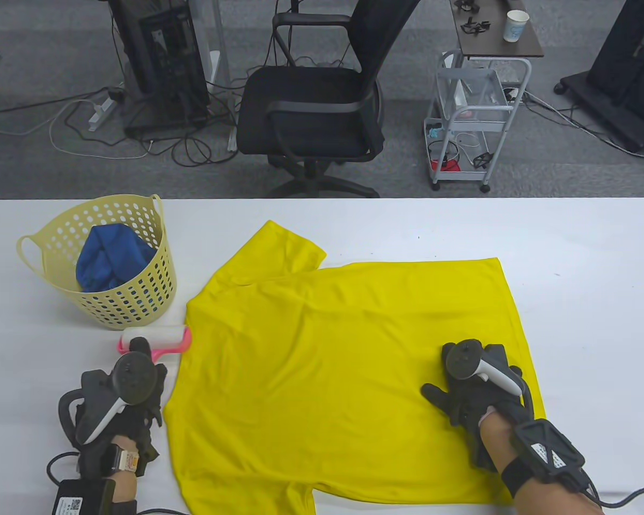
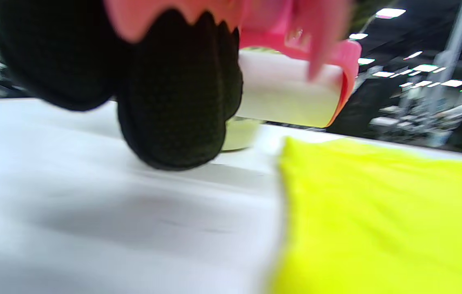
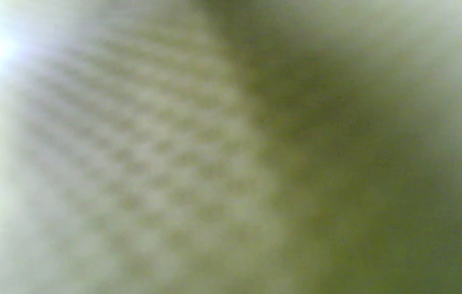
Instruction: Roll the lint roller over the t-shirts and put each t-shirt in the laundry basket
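The right hand [image 1: 469, 399] lies with fingers spread flat on the yellow t-shirt [image 1: 349, 375] near its hem, pinning the cloth. Just off the shirt's collar side, the left hand [image 1: 126, 407] grips the pink lint roller [image 1: 155, 339], its white drum lifted clear of the table. To roll well, I would lower the drum squarely onto the shirt and stroke away from the pinning hand; the laundry basket [image 1: 107, 257] beyond the roller already holds a blue garment [image 1: 110, 257].
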Demonstrator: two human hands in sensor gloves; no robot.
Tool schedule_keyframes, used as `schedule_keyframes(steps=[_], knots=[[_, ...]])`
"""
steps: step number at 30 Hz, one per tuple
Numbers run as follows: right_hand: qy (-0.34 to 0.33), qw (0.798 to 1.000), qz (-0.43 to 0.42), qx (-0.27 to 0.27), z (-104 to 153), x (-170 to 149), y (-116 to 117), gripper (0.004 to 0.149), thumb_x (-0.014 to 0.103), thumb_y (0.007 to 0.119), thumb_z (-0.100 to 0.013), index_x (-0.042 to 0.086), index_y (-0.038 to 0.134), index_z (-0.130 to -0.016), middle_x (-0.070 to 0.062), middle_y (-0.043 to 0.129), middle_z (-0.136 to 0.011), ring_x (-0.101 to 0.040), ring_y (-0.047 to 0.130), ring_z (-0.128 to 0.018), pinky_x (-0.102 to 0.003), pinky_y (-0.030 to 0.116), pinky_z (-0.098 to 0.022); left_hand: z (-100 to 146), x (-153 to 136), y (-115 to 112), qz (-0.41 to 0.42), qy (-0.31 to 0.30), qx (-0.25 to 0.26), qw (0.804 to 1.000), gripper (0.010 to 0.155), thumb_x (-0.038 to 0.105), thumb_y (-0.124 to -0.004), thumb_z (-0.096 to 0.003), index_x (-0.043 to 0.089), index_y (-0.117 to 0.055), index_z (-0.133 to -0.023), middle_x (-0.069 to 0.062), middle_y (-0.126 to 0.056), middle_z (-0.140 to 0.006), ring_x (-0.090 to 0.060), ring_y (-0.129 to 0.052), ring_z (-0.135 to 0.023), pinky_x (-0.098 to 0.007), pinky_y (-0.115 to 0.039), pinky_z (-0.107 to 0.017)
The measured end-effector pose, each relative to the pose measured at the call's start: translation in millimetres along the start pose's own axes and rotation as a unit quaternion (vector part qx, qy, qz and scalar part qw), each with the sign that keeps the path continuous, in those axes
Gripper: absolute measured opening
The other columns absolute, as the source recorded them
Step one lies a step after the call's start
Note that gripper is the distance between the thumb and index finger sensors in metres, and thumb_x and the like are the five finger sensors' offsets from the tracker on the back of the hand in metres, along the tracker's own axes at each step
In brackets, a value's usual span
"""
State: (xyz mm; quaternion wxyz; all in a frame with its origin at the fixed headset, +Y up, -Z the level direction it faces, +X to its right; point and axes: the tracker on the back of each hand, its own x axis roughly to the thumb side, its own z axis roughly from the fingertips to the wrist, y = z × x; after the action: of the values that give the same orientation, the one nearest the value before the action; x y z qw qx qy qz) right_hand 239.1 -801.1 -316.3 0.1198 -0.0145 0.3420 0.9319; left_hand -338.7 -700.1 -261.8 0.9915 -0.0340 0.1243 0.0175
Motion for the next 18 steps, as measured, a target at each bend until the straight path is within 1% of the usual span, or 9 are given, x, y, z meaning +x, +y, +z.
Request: schedule_keyframes(steps=[2,4,5,8,10,11,13,15,18], knots=[[0.000,1.000,0.000,0.000,0,0,0,0.091,0.074,0.040,-0.038,0.030,-0.023,-0.086,-0.014,-0.037,-0.082,-0.051,-0.032,-0.076,-0.079,-0.006,-0.047,-5,-11,-7,-0.024,0.030,-0.008,0.999,0.064,0.044,-0.065,-0.0497,0.014,-0.047,-0.103,-0.015,-0.099,-0.069,-0.019,-0.113,-0.041,-0.048,-0.093,-0.032],[0.000,1.000,0.000,0.001,0,0,0,0.091,0.074,0.040,-0.038,0.030,-0.023,-0.086,-0.014,-0.037,-0.082,-0.051,-0.032,-0.076,-0.079,-0.006,-0.047,-10,-17,-17,-0.006,0.073,-0.016,0.997,0.063,0.041,-0.066,-0.0500,0.011,-0.046,-0.102,-0.017,-0.095,-0.076,-0.023,-0.113,-0.049,-0.050,-0.092,-0.036],[0.000,1.000,0.000,0.000,0,0,0,0.090,0.073,0.040,-0.039,0.029,-0.023,-0.086,-0.014,-0.037,-0.082,-0.051,-0.032,-0.076,-0.079,-0.006,-0.047,-12,-18,-21,-0.006,0.085,-0.018,0.996,0.064,0.040,-0.066,-0.0499,0.008,-0.046,-0.102,-0.018,-0.094,-0.078,-0.024,-0.112,-0.051,-0.051,-0.092,-0.037],[-0.001,1.000,0.000,-0.001,0,0,0,0.090,0.073,0.040,-0.039,0.029,-0.023,-0.086,-0.014,-0.037,-0.083,-0.051,-0.032,-0.076,-0.080,-0.006,-0.047,-18,-17,-32,-0.065,0.121,-0.040,0.990,0.064,0.039,-0.064,-0.0502,0.006,-0.044,-0.102,-0.018,-0.092,-0.081,-0.024,-0.112,-0.055,-0.050,-0.093,-0.039],[0.000,1.000,0.000,0.000,0,0,0,0.090,0.073,0.040,-0.039,0.029,-0.023,-0.086,-0.014,-0.037,-0.083,-0.051,-0.032,-0.076,-0.080,-0.006,-0.047,-21,-15,-40,-0.068,0.140,-0.080,0.985,0.066,0.038,-0.064,-0.0508,0.006,-0.038,-0.102,-0.020,-0.089,-0.085,-0.026,-0.109,-0.062,-0.052,-0.092,-0.042],[0.000,1.000,0.000,-0.001,0,0,0,0.090,0.073,0.040,-0.039,0.029,-0.023,-0.086,-0.014,-0.037,-0.083,-0.051,-0.032,-0.076,-0.080,-0.006,-0.047,-21,-12,-43,-0.071,0.154,-0.101,0.980,0.068,0.038,-0.065,-0.0511,0.007,-0.034,-0.103,-0.021,-0.085,-0.088,-0.027,-0.105,-0.066,-0.053,-0.089,-0.045],[-0.001,1.000,0.000,-0.002,0,-1,0,0.090,0.073,0.040,-0.039,0.029,-0.023,-0.086,-0.014,-0.037,-0.083,-0.051,-0.032,-0.077,-0.080,-0.006,-0.047,-23,-6,-45,-0.115,0.150,-0.120,0.975,0.069,0.038,-0.065,-0.0509,0.006,-0.032,-0.103,-0.020,-0.082,-0.091,-0.025,-0.102,-0.070,-0.055,-0.086,-0.049],[0.000,1.000,0.000,-0.001,0,0,0,0.090,0.073,0.041,-0.039,0.029,-0.023,-0.086,-0.014,-0.037,-0.083,-0.051,-0.031,-0.077,-0.080,-0.006,-0.047,-22,-3,-45,-0.150,0.157,-0.132,0.967,0.073,0.042,-0.064,-0.0508,0.007,-0.030,-0.104,-0.019,-0.079,-0.095,-0.029,-0.098,-0.075,-0.058,-0.080,-0.053],[0.002,1.000,-0.001,0.005,0,0,-1,0.090,0.073,0.041,-0.039,0.029,-0.022,-0.086,-0.014,-0.037,-0.083,-0.051,-0.031,-0.077,-0.080,-0.005,-0.047,-18,-1,-42,-0.159,0.169,-0.142,0.962,0.074,0.047,-0.059,-0.0502,0.012,-0.027,-0.106,-0.022,-0.062,-0.105,-0.037,-0.084,-0.087,-0.062,-0.070,-0.060]])
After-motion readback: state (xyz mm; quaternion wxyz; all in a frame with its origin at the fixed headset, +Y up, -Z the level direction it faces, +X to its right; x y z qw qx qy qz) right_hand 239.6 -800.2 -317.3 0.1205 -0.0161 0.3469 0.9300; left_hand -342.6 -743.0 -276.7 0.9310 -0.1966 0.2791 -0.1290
